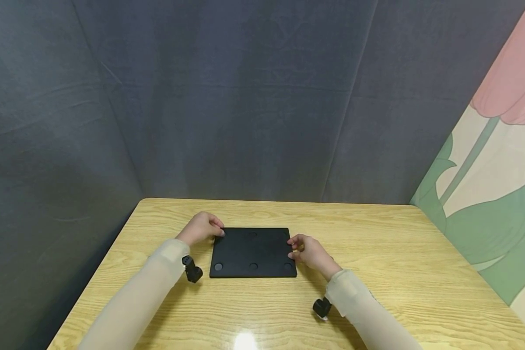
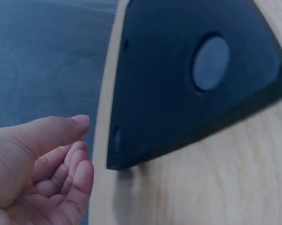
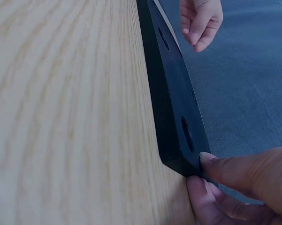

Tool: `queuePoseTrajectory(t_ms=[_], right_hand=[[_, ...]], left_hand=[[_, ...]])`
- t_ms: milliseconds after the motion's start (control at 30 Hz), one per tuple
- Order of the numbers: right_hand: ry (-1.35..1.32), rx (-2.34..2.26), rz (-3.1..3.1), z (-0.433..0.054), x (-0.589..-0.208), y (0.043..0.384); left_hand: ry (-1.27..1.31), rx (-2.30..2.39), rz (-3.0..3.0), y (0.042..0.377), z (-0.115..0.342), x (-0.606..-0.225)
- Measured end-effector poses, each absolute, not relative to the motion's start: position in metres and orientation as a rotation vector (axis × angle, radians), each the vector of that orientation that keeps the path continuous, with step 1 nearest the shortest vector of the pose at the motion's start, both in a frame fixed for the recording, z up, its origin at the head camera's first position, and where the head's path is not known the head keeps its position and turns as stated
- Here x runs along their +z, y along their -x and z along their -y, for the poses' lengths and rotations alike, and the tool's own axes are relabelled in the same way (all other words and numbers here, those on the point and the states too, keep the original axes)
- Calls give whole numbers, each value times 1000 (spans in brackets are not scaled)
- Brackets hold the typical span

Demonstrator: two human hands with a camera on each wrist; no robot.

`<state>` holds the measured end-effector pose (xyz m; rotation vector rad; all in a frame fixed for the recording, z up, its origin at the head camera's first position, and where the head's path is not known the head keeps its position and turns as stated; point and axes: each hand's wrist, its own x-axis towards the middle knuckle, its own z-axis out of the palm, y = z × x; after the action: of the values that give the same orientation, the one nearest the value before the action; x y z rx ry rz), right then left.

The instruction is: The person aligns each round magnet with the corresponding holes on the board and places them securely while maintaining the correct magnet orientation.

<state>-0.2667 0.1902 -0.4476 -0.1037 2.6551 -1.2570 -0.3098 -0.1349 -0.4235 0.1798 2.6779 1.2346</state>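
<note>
A thin black rectangular board (image 1: pixel 253 250) with shallow round recesses rests on the wooden table. One recess near its front left corner holds a grey disc (image 2: pixel 211 63). My left hand (image 1: pixel 203 227) is beside the board's far left corner. In the left wrist view, its thumb and loosely curled fingers (image 2: pixel 75 173) stand apart from the board, holding nothing. At the board's right edge, my right hand (image 1: pixel 310 253) pinches the rim near a corner. The right wrist view shows its thumb (image 3: pixel 239 171) on the edge and fingertips just below.
The wooden table (image 1: pixel 398 272) extends around the board on all sides. A dark grey curtain (image 1: pixel 245 97) hangs behind and at the left. To the right is a flower-patterned wall (image 1: pixel 498 218). Both wrists carry small black cameras (image 1: pixel 192 270).
</note>
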Motion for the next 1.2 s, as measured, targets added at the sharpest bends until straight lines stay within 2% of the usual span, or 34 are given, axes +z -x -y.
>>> queuePoseTrajectory(t_ms=[633, 1200], right_hand=[[89, -1249, -2654, -190, -448, 268], [80, -1240, -2662, -190, -449, 269]], left_hand=[[-211, 1344, -2704, 288, 187, -389], [-147, 1272, -2817, 261, 243, -391]])
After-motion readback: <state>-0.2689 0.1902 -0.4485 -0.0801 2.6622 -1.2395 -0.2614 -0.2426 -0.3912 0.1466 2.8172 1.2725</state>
